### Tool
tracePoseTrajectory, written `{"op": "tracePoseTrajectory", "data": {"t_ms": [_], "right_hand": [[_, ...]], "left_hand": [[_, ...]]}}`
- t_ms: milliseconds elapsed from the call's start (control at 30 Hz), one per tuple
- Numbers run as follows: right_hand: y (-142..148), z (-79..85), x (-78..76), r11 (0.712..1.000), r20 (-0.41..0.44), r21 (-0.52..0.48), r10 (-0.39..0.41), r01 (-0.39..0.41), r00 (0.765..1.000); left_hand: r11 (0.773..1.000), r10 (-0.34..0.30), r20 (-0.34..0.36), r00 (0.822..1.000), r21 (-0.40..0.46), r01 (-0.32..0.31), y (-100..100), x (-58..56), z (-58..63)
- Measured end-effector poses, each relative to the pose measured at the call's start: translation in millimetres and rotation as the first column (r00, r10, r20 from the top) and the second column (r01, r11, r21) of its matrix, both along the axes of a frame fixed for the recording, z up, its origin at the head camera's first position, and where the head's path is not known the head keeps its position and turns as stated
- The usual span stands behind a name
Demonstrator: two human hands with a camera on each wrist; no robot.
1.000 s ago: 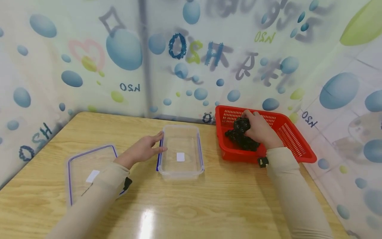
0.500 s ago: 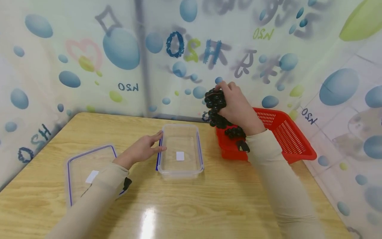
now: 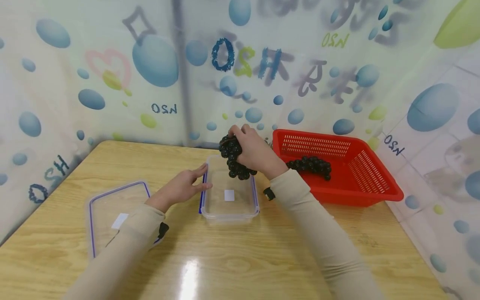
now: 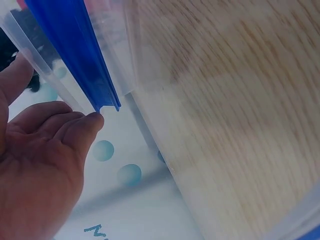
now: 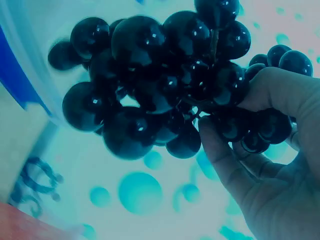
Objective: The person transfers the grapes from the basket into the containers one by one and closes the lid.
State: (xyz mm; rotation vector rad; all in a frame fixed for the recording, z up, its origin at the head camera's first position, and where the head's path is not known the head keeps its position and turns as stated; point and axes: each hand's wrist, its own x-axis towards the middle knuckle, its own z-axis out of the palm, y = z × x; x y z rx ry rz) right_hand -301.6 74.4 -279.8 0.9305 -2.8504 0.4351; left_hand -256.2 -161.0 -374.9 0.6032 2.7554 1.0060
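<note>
A bunch of dark grapes (image 3: 233, 156) hangs over the far half of a clear plastic food container (image 3: 230, 214), gripped by my right hand (image 3: 258, 152). Close up in the right wrist view, thumb and fingers pinch the grapes (image 5: 145, 80) around their stem. My left hand (image 3: 180, 187) rests against the container's left side, fingers fairly straight and spread along the rim. In the left wrist view, the fingertips of this hand (image 4: 45, 165) touch near the end of the blue side clip (image 4: 75, 45). A second bunch of grapes (image 3: 311, 165) lies in the red plastic basket (image 3: 337, 196).
The clear lid (image 3: 103, 225) with a blue seal lies at the left of the wooden table (image 3: 232, 262), partly under the left forearm. A patterned curtain (image 3: 202, 112) stands behind the table. The basket sits at the back right, near the right-hand wall covering.
My right hand has lifted one grape bunch out of the red basket and carried it left, over the container. The left hand stays at the container's side.
</note>
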Motion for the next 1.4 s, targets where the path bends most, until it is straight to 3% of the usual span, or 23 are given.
{"op": "tracePoseTrajectory", "data": {"t_ms": [167,400,700,900,1000,1067,1267,1400], "right_hand": [[-7,-25.6,-1.9,0.997,0.067,0.071,-0.026,0.021,0.997],[-6,-49.9,-2.4,0.998,0.148,0.058,-0.009,0.001,0.989],[-11,-67.6,0.2,0.985,0.085,0.155,0.066,-0.079,0.994],[-10,-72.2,2.8,0.988,0.252,0.107,0.078,-0.108,0.964],[-8,-75.5,4.0,0.989,0.297,0.075,0.096,-0.124,0.95],[-7,-77.8,5.0,0.987,0.293,0.072,0.115,-0.142,0.949],[-7,-78.7,9.5,0.969,0.178,0.128,0.185,-0.209,0.966],[-6,-77.1,11.9,0.97,0.127,0.14,0.183,-0.2,0.975]], "left_hand": [[1.0,0.0,-0.002,1.0,-0.004,0.0,2,0.4,0.4],[1.0,-0.007,-0.021,1.0,-0.015,0.007,1,1.8,2.5],[1.0,-0.003,-0.024,1.0,-0.015,0.003,-1,1.7,4.5],[1.0,0.005,-0.007,1.0,-0.025,-0.005,0,1.5,4.2],[0.999,0.007,-0.011,1.0,-0.035,-0.008,1,1.6,5.1],[0.999,0.011,-0.017,1.0,-0.041,-0.012,2,1.6,6.3],[0.999,0.006,-0.003,1.0,-0.043,-0.006,3,0.8,7.8],[0.999,0.005,-0.003,1.0,-0.042,-0.005,3,1.5,8.2]]}}
